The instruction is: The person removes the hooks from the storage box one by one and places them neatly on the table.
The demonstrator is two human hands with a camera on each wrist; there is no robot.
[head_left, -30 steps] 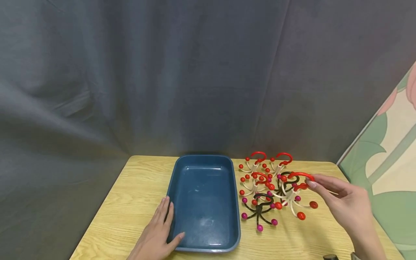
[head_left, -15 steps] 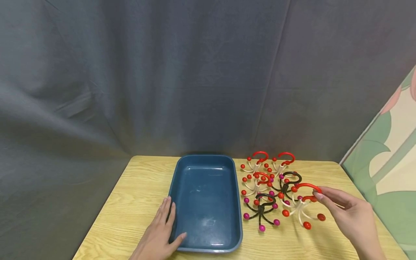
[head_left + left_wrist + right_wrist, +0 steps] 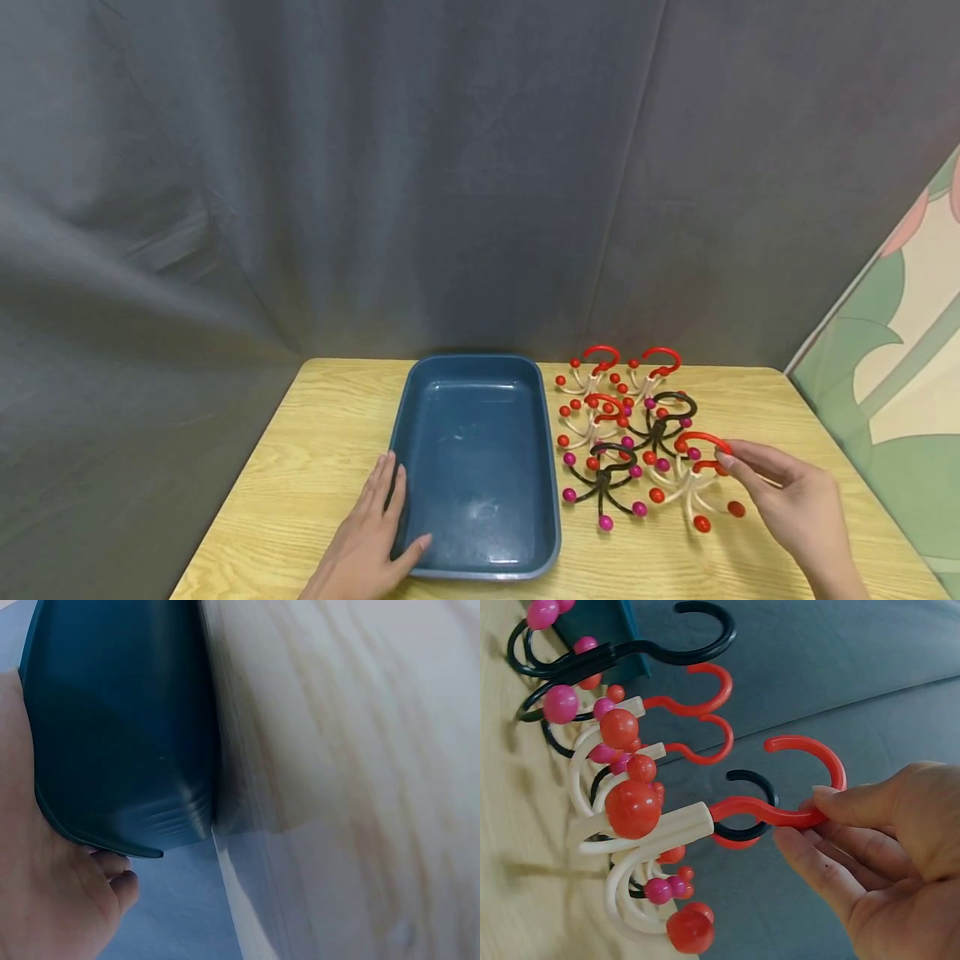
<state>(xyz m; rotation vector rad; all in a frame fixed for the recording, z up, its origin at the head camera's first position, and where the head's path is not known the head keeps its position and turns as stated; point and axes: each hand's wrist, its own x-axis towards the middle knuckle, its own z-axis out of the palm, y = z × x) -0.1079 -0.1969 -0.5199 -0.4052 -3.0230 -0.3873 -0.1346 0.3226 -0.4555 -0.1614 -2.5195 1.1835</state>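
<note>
My right hand (image 3: 798,504) pinches the red hook of a white claw hanger (image 3: 694,483) between thumb and fingers. In the right wrist view, the hanger (image 3: 679,829) has curved arms tipped with red balls, and these hang low over the table. Just left of it stands a black claw hanger with magenta balls (image 3: 603,482), and behind is another black one (image 3: 657,432). Further white hangers with red hooks (image 3: 594,429) stand close by. My left hand (image 3: 360,537) rests with straight fingers on the left rim of a blue tray (image 3: 480,450), its thumb reaching over the inside.
The wooden table (image 3: 300,458) carries the tray in the middle and the hangers right of it. A dark grey curtain (image 3: 450,183) hangs along the back edge. At the right is a panel with a leaf and flower pattern (image 3: 870,367).
My right hand has moved slightly right and then lower toward the table with the white hanger in its grip. My left hand stays on the tray.
</note>
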